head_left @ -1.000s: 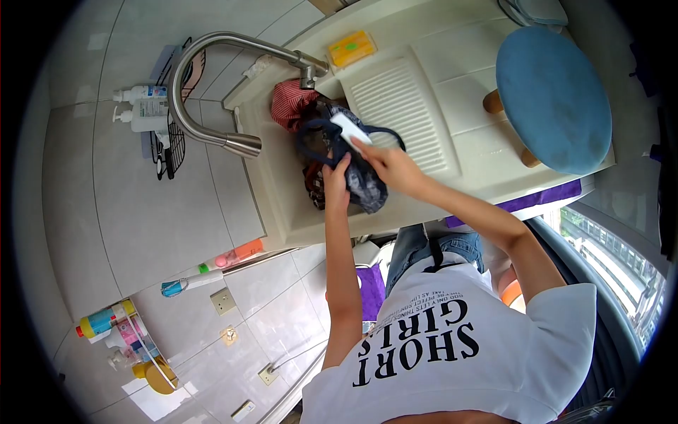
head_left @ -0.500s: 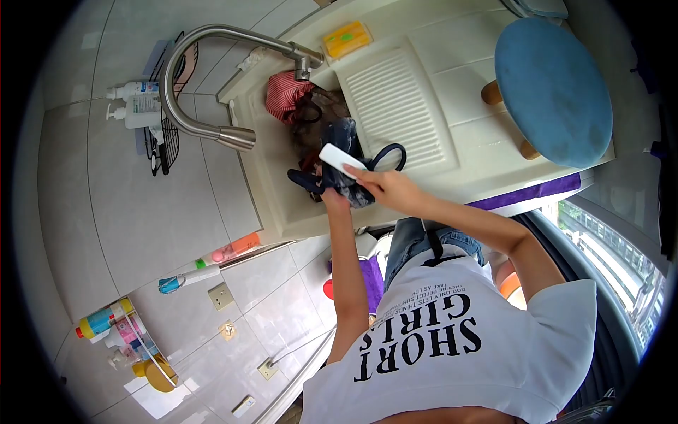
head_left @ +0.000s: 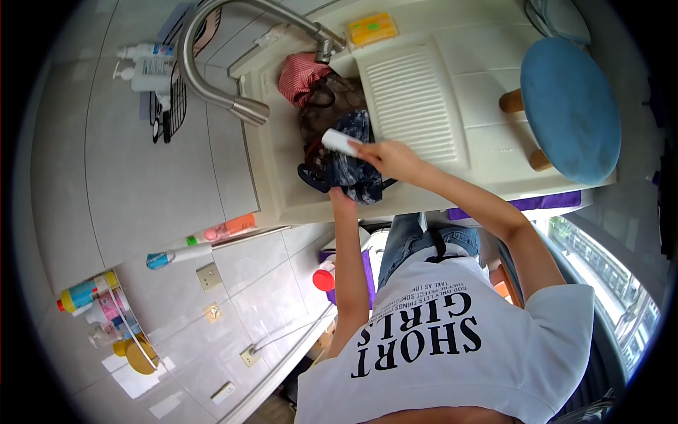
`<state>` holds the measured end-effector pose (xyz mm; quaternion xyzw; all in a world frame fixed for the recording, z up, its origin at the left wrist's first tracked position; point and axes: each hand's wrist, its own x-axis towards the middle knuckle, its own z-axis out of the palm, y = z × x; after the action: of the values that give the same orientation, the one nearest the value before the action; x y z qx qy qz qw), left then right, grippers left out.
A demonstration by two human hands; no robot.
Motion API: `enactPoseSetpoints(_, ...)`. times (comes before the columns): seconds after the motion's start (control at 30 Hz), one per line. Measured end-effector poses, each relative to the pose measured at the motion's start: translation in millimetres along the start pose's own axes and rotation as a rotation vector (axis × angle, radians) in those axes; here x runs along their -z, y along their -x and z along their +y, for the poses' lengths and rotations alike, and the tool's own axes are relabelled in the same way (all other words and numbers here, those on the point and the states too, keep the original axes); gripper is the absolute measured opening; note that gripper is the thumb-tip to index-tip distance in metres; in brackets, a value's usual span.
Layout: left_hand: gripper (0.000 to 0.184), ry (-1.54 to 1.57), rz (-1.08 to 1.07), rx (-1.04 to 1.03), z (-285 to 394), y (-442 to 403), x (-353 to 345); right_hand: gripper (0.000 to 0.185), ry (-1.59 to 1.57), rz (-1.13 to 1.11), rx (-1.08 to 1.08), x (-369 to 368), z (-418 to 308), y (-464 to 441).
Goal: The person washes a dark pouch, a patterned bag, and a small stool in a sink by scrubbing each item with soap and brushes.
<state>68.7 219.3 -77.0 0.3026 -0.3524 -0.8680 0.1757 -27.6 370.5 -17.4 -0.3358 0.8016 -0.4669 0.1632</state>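
In the sink basin (head_left: pixel 286 191), a dark blue patterned cloth item (head_left: pixel 349 166) with navy loops lies bunched near the front edge. My left hand (head_left: pixel 342 193) reaches under or into it, with its fingers hidden by the fabric. Over the cloth, my right hand (head_left: pixel 390 157) is closed around one end of a white brush-like tool (head_left: pixel 339 142), whose underside is not visible. Behind the blue item are brown sheer fabric (head_left: pixel 340 93) and a red-and-white striped cloth (head_left: pixel 300 76).
A curved metal faucet (head_left: pixel 251 110) hangs over the basin's left side. Right of the basin are a ribbed washboard (head_left: pixel 413 106), a yellow soap box (head_left: pixel 372 29) and a blue-topped stool (head_left: pixel 572 109). Bottles (head_left: pixel 152 74) stand on a wall rack.
The blue cloth has been turned and spread over my left hand, whose fingers showed a second ago. My right hand has shifted with the white tool across the cloth. The view has tilted slightly.
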Motion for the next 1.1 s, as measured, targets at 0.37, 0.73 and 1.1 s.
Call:
enactPoseSetpoints(0.37,0.038,0.142,0.102,0.091,-7.4,0.1,51.9,0.026,0.513,0.022,-0.026,11.6,62.8,-54.0)
enactPoseSetpoints(0.73,0.030,0.007,0.334,0.072,115.0,-37.1,75.8,0.032,0.060,0.136,-0.222,4.8,74.2,-47.6)
enactPoseSetpoints(1.1,0.035,-0.043,0.423,-0.278,90.9,-33.9,76.8,0.024,0.350,-0.713,-0.466,-110.9,69.6,-136.9)
